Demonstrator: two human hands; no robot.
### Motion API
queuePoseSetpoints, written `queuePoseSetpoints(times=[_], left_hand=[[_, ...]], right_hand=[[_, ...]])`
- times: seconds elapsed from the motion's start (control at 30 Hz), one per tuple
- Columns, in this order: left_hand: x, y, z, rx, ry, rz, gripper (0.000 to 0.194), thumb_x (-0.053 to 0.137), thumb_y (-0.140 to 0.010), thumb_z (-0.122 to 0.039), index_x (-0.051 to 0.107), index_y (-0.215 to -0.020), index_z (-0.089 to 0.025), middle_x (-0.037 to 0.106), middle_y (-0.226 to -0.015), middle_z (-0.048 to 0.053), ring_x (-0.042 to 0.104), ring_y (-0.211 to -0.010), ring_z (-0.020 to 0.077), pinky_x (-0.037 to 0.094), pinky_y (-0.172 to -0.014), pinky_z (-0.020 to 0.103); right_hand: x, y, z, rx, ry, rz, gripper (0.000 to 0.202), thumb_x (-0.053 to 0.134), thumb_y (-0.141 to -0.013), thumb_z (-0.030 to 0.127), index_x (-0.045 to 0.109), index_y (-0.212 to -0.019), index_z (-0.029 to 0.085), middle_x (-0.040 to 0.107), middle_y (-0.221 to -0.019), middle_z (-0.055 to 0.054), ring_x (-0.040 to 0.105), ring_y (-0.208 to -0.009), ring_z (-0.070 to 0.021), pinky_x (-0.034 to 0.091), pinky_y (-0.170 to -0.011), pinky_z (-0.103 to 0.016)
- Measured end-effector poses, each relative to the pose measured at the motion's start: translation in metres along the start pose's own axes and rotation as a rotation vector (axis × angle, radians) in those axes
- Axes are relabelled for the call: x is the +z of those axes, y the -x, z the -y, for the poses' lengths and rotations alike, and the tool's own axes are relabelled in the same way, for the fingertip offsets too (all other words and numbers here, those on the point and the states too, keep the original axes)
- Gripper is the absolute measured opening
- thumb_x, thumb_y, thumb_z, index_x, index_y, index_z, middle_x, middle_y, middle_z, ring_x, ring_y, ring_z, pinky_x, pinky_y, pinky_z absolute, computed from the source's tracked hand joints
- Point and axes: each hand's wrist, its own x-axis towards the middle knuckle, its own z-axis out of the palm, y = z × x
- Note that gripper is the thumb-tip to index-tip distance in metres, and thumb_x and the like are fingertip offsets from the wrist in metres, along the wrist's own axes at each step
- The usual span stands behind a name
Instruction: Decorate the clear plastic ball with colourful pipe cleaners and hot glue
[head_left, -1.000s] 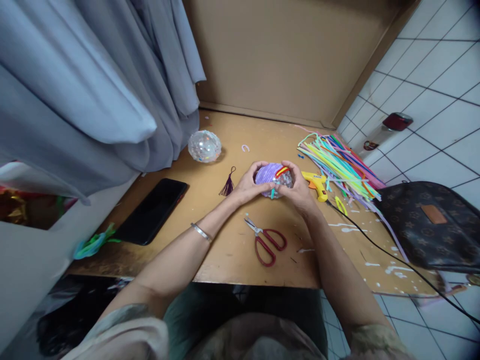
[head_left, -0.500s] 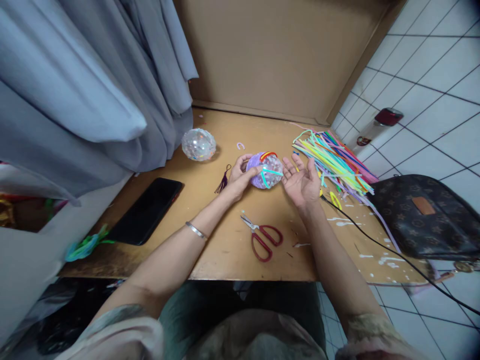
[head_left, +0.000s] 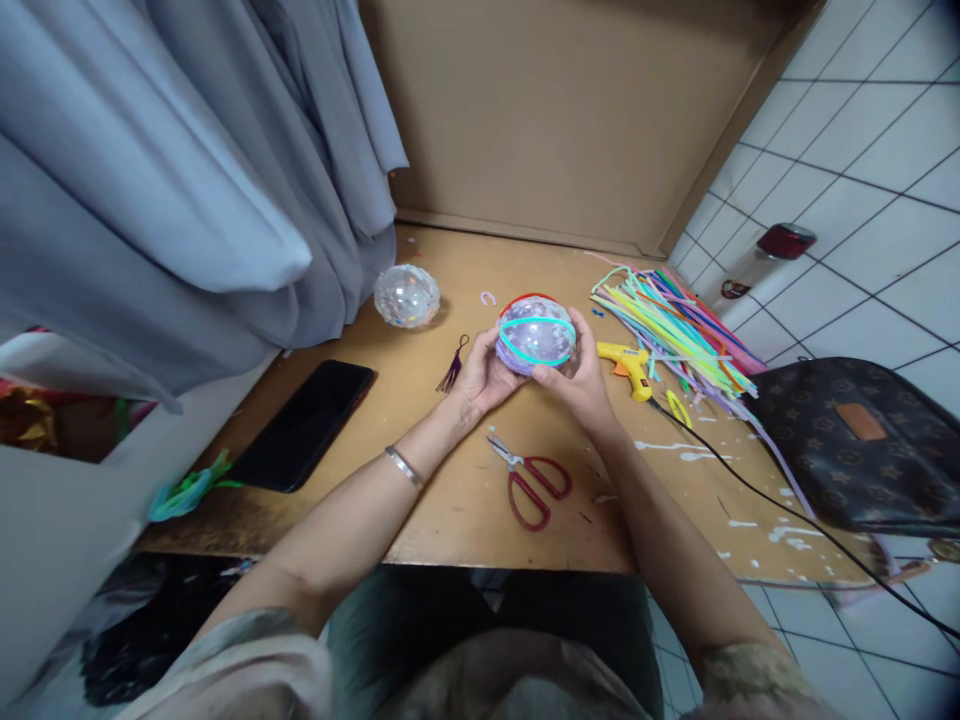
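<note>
Between my two hands is a clear, bumpy plastic ball (head_left: 537, 340), with turquoise strips curving across its face, a red strip along its top and purple strips underneath. My left hand (head_left: 484, 375) cups it from the left and below. On the right side, my right hand (head_left: 581, 375) grips it with the thumb at the lower front. Nearer to me on the table lie red-handled scissors (head_left: 532, 480), their blades slightly apart. A dark purple tassel (head_left: 453, 365) rests left of my left hand, and a yellow glue gun (head_left: 630, 368) lies right of my right hand.
A second clear ball (head_left: 407, 296) stands at the back left. A black phone (head_left: 304, 425) lies left, near green and blue strands (head_left: 191, 488). Colourful pipe cleaners (head_left: 675, 325) are heaped at right, beside a dark patterned bag (head_left: 862, 445). A black cord (head_left: 750, 485) crosses the right side.
My right hand, open with the palm up half a second ago, has closed on the ball's right side. The ball has turned, showing the turquoise strips in front. The glue gun has come into full view.
</note>
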Motion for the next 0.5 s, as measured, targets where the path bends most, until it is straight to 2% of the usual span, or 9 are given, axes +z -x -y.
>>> queuePoseSetpoints(times=[0.13, 0.37, 0.5], left_hand=[[-0.001, -0.001, 0.0, 0.017, -0.014, 0.047, 0.071, 0.054, -0.077, -0.077, 0.06, -0.123, -0.023, 0.071, -0.121, 0.012, 0.063, -0.121, 0.0369, 0.054, -0.096, 0.057], [0.011, 0.006, -0.004, -0.168, 0.458, 0.01, 0.054, 0.06, -0.084, -0.049, 0.059, -0.129, -0.019, 0.074, -0.118, 0.008, 0.064, -0.123, 0.0291, 0.049, -0.108, 0.043], [0.015, 0.008, -0.004, -0.184, 0.554, -0.001, 0.046, 0.058, -0.088, -0.041, 0.061, -0.127, -0.017, 0.076, -0.113, 0.009, 0.066, -0.122, 0.0282, 0.05, -0.109, 0.042]], right_hand=[[0.001, 0.002, 0.002, -0.064, 0.03, -0.014, 0.119, 0.084, -0.062, 0.067, 0.023, -0.157, 0.031, 0.028, -0.167, -0.011, 0.031, -0.154, -0.0325, 0.028, -0.128, -0.051], [0.003, 0.002, -0.001, -0.108, 0.022, -0.046, 0.12, 0.086, -0.061, 0.066, 0.025, -0.158, 0.03, 0.031, -0.166, -0.011, 0.03, -0.154, -0.0351, 0.025, -0.129, -0.054], [0.003, 0.002, -0.001, -0.143, 0.021, -0.064, 0.118, 0.085, -0.061, 0.067, 0.028, -0.157, 0.029, 0.032, -0.165, -0.011, 0.031, -0.154, -0.0354, 0.026, -0.129, -0.054]])
